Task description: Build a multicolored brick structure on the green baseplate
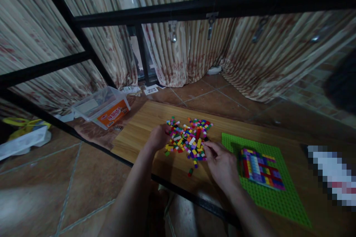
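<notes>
A heap of small, loose, many-coloured building bricks [187,139] is spread over the wooden tabletop [139,127]. At the left edge of the heap is my left hand [159,137], its fingertips among the bricks and mostly hidden behind the hand. My right hand [222,161] is at the heap's right side with thumb and forefinger pinched together; whatever lies between them is too small to make out. To the right, a green studded baseplate [289,192] carries a low block of joined bricks [260,168] in several colours, with a pale blue strip.
A clear plastic box [94,105] with an orange label stands beyond the table's left end. Black metal bars [194,7] cross in front of striped curtains [178,52]. A blurred-out pale object [330,174] lies on the right. One red-and-green brick piece [190,172] sits near the front edge.
</notes>
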The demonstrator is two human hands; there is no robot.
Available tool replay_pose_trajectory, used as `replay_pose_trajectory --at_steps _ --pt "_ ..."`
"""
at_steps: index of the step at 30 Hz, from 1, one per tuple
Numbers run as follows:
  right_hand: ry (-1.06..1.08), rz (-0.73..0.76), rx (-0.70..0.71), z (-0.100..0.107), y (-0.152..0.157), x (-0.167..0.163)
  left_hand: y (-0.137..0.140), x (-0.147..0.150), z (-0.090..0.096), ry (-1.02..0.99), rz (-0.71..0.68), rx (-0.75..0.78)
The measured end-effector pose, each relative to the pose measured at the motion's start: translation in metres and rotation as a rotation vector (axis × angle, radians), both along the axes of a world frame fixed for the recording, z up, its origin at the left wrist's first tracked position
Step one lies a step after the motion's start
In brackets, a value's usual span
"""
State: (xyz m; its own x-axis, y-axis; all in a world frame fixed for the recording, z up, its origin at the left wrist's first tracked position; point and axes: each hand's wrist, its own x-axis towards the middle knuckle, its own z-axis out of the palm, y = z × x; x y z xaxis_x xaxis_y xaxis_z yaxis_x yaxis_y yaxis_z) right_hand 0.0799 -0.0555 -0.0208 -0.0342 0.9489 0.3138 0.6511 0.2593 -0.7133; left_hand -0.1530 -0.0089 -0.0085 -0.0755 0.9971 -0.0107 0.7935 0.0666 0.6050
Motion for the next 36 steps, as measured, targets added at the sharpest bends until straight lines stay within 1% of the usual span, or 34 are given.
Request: replay_pose_trajectory --at_steps 3,7,11,16,24,29,36 --pt "-0.011 -0.001 -0.002 0.001 -0.001 -0.001 0.000 0.004 -0.005 -0.005 -0.034 -0.010" --pt "-0.019 0.012 0.006 0.001 -0.001 -0.001 0.000 0.010 -0.012 0.021 -0.020 -0.001" --pt "-0.023 0.017 0.014 0.000 0.000 -0.001 -0.002 0.016 -0.007 0.044 -0.036 0.007" --pt "-0.011 0.010 0.023 0.001 -0.001 -0.001 -0.004 0.022 0.002 0.130 -0.143 0.059" --pt "-0.018 0.015 0.007 0.001 -0.001 -0.001 -0.002 0.027 -0.009 0.147 -0.194 0.137" --pt "-0.010 0.034 -0.008 0.000 -0.001 -0.001 -0.002 0.034 -0.006 0.171 -0.198 0.138" --pt "-0.031 0.021 0.013 0.001 0.000 -0.001 -0.002 0.036 -0.003 0.128 -0.184 0.142"
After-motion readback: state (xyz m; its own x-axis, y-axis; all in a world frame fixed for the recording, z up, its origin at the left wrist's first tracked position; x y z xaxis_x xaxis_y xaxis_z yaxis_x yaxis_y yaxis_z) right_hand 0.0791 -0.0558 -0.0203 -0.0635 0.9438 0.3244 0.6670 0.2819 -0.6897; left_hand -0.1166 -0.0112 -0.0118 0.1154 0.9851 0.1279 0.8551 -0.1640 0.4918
